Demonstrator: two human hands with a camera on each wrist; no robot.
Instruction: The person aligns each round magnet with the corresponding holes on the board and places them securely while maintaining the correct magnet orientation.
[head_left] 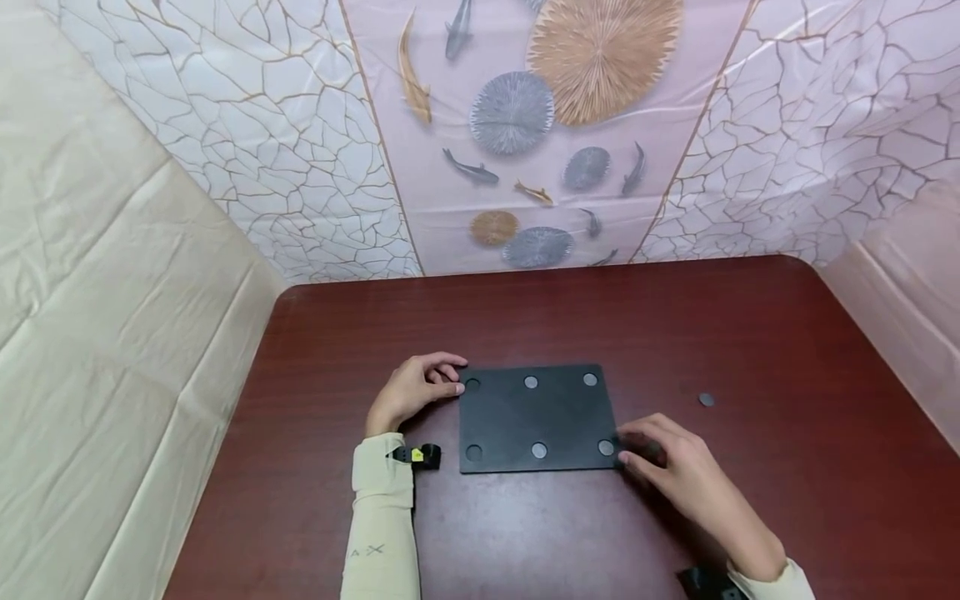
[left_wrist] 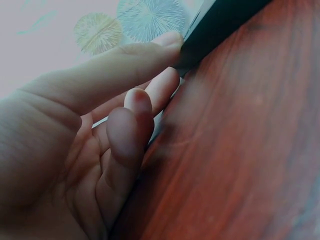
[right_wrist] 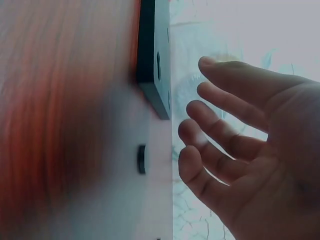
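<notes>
A flat black board point(head_left: 536, 417) with round recesses lies on the table. Grey discs fill the middle and right recesses, among them a disc point(head_left: 539, 450) at the front middle; the two recesses on the left hold none. My left hand point(head_left: 415, 387) pinches the board's back left corner between thumb and index finger, its other fingers loosely bent. At the front right corner is my right hand point(head_left: 678, 467), fingers spread and relaxed. In the right wrist view a gap shows between these fingers point(right_wrist: 210, 120) and the board point(right_wrist: 160, 60).
One loose grey disc point(head_left: 707, 400) lies on the dark red-brown table point(head_left: 360, 325), right of the board. Patterned cloth point(head_left: 300, 150) hangs behind the table's back edge, with plain pale cloth point(head_left: 97, 333) along the left side.
</notes>
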